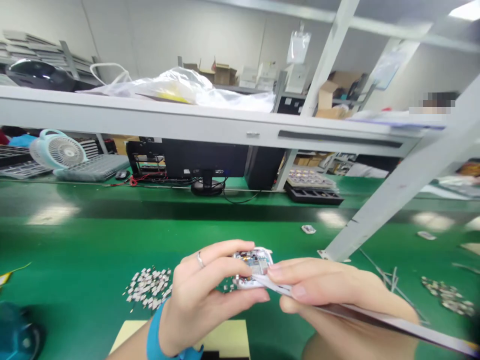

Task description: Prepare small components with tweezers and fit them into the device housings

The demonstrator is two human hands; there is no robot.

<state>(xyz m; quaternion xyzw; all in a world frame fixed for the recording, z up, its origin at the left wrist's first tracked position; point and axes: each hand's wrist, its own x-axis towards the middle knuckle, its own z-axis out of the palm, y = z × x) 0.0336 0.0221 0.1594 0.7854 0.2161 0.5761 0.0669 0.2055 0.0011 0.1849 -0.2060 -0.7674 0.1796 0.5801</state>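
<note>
My left hand (210, 287), with a blue band on its wrist, grips a small white-cased device by its edges. Its open side shows a circuit board (258, 260) with tiny parts. In my right hand (337, 295) is a pair of long, light-coloured tweezers (397, 324), pinched between thumb and fingers. The tweezers' tips reach the lower part of the board, beside my left fingertips; whether they hold a part is too small to tell. A heap of small pale components (149, 287) lies on the green bench left of my left hand.
Yellow paper (228, 336) lies under my left forearm. A slanted white post (397, 185) rises at the right, near thin grey strips (393, 280) and another heap of small parts (448, 296). A similar white piece (308, 229) lies farther back. A monitor (208, 160) and fan (60, 150) stand behind.
</note>
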